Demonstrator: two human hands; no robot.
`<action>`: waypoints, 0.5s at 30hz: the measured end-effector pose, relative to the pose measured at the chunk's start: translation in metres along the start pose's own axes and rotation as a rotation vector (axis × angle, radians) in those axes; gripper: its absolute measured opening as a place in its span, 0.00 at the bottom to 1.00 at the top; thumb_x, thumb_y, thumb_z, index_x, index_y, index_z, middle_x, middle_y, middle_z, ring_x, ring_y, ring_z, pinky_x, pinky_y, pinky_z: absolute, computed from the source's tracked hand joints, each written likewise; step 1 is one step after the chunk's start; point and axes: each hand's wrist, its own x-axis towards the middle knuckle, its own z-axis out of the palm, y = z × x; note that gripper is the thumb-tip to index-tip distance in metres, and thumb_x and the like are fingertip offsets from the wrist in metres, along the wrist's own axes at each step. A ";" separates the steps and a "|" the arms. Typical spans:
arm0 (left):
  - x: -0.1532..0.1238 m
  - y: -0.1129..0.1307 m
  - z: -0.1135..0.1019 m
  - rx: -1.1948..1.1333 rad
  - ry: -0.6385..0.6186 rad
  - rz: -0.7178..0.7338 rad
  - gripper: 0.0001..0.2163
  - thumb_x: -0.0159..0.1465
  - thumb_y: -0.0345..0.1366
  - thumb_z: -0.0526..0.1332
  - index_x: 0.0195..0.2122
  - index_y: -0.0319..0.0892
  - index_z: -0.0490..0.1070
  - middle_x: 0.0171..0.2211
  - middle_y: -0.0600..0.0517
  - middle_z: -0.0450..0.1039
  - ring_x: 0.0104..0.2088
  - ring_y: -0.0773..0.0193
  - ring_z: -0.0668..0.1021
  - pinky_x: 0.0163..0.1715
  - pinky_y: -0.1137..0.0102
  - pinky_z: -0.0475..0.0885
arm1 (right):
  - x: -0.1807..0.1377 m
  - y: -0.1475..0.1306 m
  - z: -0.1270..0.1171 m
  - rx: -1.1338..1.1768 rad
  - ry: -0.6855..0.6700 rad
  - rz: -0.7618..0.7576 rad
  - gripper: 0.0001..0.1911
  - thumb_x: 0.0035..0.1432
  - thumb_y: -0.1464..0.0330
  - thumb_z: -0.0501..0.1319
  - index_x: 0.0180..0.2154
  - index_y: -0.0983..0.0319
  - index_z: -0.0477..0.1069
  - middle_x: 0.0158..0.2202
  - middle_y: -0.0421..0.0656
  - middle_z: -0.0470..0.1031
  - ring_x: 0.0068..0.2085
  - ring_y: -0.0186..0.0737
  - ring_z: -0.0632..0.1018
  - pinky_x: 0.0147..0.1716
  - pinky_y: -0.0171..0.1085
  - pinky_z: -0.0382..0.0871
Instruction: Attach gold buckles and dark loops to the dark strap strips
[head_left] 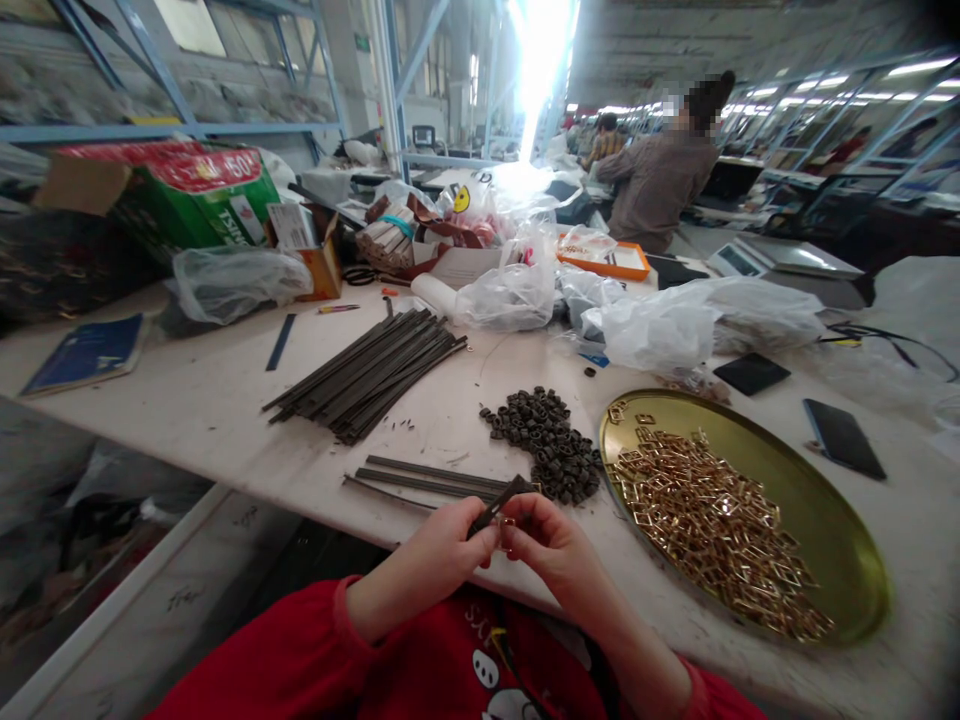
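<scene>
My left hand (454, 540) is closed on a dark strap (496, 505) near the table's front edge. Pressed up against it, my right hand (553, 540) pinches a small gold buckle (507, 532) at the strap; fingers hide just how the two meet. A few loose dark strips (420, 478) lie behind my left hand. Beyond my right hand is a heap of small dark loops (546, 440). To the right, a round gold tray (847, 570) carries a pile of gold buckles (712, 510).
A bundle of dark strips (367, 375) lies left of centre. Plastic bags (660, 325) line the back. A phone (844, 438) and a black flat object (751, 373) lie at right, a blue booklet (86, 352) at left. Another person (660, 180) stands beyond the table.
</scene>
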 end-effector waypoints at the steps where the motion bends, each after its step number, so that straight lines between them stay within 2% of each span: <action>1: -0.001 0.001 -0.002 -0.011 -0.006 0.011 0.11 0.62 0.38 0.50 0.26 0.40 0.64 0.23 0.55 0.66 0.26 0.67 0.68 0.26 0.74 0.60 | 0.000 -0.001 0.000 0.003 0.013 -0.001 0.15 0.42 0.59 0.67 0.29 0.61 0.69 0.24 0.37 0.71 0.26 0.33 0.70 0.26 0.33 0.64; 5: -0.008 0.000 -0.010 -0.029 0.025 0.019 0.14 0.65 0.39 0.45 0.27 0.40 0.63 0.25 0.55 0.65 0.29 0.67 0.68 0.31 0.74 0.62 | 0.001 -0.003 0.000 0.127 0.127 0.048 0.16 0.40 0.60 0.69 0.30 0.62 0.70 0.23 0.37 0.70 0.25 0.33 0.70 0.27 0.34 0.65; 8: -0.013 -0.005 -0.014 0.011 -0.017 0.009 0.12 0.64 0.37 0.46 0.31 0.40 0.65 0.26 0.54 0.66 0.29 0.66 0.68 0.30 0.74 0.62 | 0.000 -0.004 0.003 0.332 0.202 0.105 0.16 0.39 0.63 0.70 0.32 0.61 0.71 0.26 0.37 0.71 0.27 0.32 0.71 0.30 0.34 0.67; 11: -0.016 -0.008 -0.016 0.038 -0.033 0.027 0.11 0.64 0.37 0.47 0.32 0.40 0.66 0.29 0.53 0.69 0.31 0.65 0.69 0.31 0.74 0.62 | -0.001 -0.004 0.009 0.500 0.237 0.210 0.17 0.35 0.65 0.72 0.31 0.60 0.72 0.29 0.37 0.72 0.28 0.30 0.72 0.31 0.32 0.68; 15: -0.016 -0.010 -0.017 0.064 0.006 0.010 0.11 0.64 0.36 0.47 0.31 0.40 0.66 0.27 0.53 0.68 0.29 0.65 0.69 0.30 0.75 0.61 | -0.003 -0.007 0.012 0.602 0.249 0.300 0.18 0.34 0.68 0.73 0.31 0.60 0.73 0.27 0.36 0.72 0.27 0.28 0.72 0.30 0.29 0.70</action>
